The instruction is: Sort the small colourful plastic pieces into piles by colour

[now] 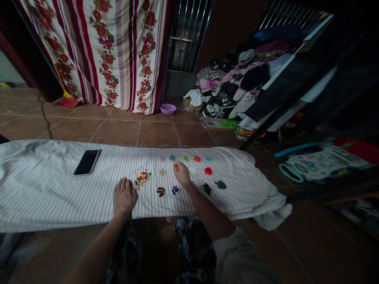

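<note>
My left hand [124,197] lies palm down on a striped cloth [109,197], its fingers resting flat. Just to its right is a pile of small mixed-colour pieces [143,179], mostly yellow, red and green. My right hand [181,173] is closed in a pinch among small single-colour groups; whatever its fingertips hold is hidden. Closest to those fingertips is a grey-blue group [172,157]. Around that hand are beige pieces [162,172], purple pieces [175,190], brown pieces [160,191], red pieces [208,171] and black pieces [207,188]. My right hand and forearm partly cover white and dark green pieces.
Green pieces [185,158], orange pieces [197,159] and dark grey pieces [220,184] also lie on the cloth. A phone [87,162] rests at the left. Beyond are a purple basin [168,109], a floral curtain [118,59] and heaped clothes [233,79].
</note>
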Available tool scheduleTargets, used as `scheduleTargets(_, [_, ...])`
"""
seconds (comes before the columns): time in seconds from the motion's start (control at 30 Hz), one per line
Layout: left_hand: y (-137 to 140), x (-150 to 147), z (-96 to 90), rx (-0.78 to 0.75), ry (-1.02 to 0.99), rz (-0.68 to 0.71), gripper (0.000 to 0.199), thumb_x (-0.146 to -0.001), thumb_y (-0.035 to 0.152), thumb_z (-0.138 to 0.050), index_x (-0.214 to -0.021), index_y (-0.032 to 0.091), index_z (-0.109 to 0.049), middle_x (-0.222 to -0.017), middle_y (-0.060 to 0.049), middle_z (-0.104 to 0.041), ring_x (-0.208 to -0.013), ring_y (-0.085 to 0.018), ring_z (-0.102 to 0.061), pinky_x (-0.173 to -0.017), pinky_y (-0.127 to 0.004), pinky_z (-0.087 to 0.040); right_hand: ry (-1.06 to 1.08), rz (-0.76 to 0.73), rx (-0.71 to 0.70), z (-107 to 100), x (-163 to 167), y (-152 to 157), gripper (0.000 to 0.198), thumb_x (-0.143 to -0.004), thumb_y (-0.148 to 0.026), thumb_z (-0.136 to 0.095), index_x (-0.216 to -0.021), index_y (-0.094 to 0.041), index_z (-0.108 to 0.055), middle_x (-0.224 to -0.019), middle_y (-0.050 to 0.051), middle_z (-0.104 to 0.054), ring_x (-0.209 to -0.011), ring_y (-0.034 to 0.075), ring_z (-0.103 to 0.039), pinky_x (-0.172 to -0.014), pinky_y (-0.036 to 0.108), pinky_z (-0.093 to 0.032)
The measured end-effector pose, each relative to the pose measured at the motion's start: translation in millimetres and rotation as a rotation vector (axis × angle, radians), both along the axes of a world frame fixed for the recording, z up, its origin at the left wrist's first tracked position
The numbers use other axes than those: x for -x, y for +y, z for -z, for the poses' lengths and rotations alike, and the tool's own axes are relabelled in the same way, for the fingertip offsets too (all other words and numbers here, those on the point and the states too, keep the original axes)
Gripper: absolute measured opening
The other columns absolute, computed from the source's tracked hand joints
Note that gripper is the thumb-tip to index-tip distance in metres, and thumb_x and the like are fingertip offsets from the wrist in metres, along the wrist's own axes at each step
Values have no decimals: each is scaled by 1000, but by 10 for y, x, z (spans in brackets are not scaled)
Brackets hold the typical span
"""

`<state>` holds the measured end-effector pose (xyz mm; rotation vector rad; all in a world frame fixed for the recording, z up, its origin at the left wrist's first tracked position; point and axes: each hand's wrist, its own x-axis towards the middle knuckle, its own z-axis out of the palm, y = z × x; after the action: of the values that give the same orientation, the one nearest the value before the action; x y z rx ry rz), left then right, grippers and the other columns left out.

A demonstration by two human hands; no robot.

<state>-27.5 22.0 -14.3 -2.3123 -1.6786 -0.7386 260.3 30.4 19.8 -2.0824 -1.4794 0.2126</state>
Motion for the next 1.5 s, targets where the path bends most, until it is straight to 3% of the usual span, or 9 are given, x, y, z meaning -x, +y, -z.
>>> scheduleTargets(0.2, [-1,-2,2,33,-20,-4,28,-88,20,-42,-106,9,-61,-124,-22,-62,-125,-34,-52,-103,-47,-43,-73,116,79,-40,-249,-20,21,-92,-15,-49,-100,-20,-68,-99,6,-71,-90,17,-64,-77,25,-42])
scheduleTargets(0.47, [0,-9,17,41,-62,-3,27,-86,19,-43,-105,12,-61,-125,-20,-61,-125,-34,-51,-104,-49,-42,-103,104,141,28,-303,20,22,-92,-15,-49,-98,-21,-70,-95,5,-72,-89,16,-64,-75,24,-41])
scheduleTargets(0.93, [2,-4,18,81,-89,9,29,-86,19,-44,-108,9,-60,-127,-23,-60,-128,-34,-49,-105,-50,-40,-46,69,10,46,-307,-25,29,-89,-11,-45,-94,-20,-72,-97,5,-70,-92,17,-61,-84,26,-44])
scheduleTargets(1.17, [7,-10,33,62,-81,-14,28,-86,19,-44,-108,11,-60,-126,-20,-61,-127,-33,-50,-105,-48,-40,8,-97,-74,11,51,4,26,-91,-16,-48,-100,-22,-72,-100,5,-70,-95,17,-62,-86,27,-45])
scheduleTargets(1.33, [2,-14,21,58,-64,-21,28,-87,19,-42,-108,12,-60,-127,-20,-61,-127,-33,-50,-104,-47,-40,28,-306,20,30,482,37,21,-91,-18,-54,-98,-24,-73,-96,2,-70,-88,15,-62,-81,24,-44])
scheduleTargets(1.5, [0,-15,22,56,-80,-12,28,-87,19,-42,-107,11,-60,-127,-20,-60,-127,-33,-51,-105,-47,-40,-1,-387,102,15,818,82,25,-92,-19,-52,-105,-26,-72,-104,3,-70,-91,15,-63,-81,23,-44])
